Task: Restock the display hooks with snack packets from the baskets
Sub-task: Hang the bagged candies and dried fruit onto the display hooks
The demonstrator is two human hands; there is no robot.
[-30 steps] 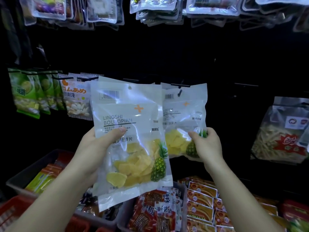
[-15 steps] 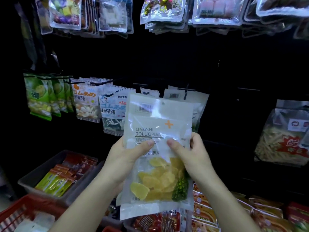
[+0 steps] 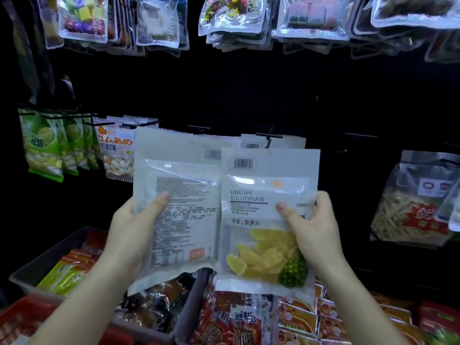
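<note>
While left hand point(image 3: 129, 232) grips one flipped packet point(image 3: 184, 195), right hand point(image 3: 316, 232) grips one pineapple packet point(image 3: 268, 185), hooked packet point(image 3: 286, 143) behind

I've got both forearms up, bare, entering from the bottom corners and angled inward. Left hand point(image 3: 129, 232) pinches the back-facing packet point(image 3: 179, 227) at its left edge, left thumb point(image 3: 161, 199) flat on the near face, fingers hidden behind. Right hand point(image 3: 317, 235) mirrors that on the front-facing packet point(image 3: 261, 247), right thumb point(image 3: 283, 210) on the near face, fingers behind. Hands roughly level, apart.
</note>
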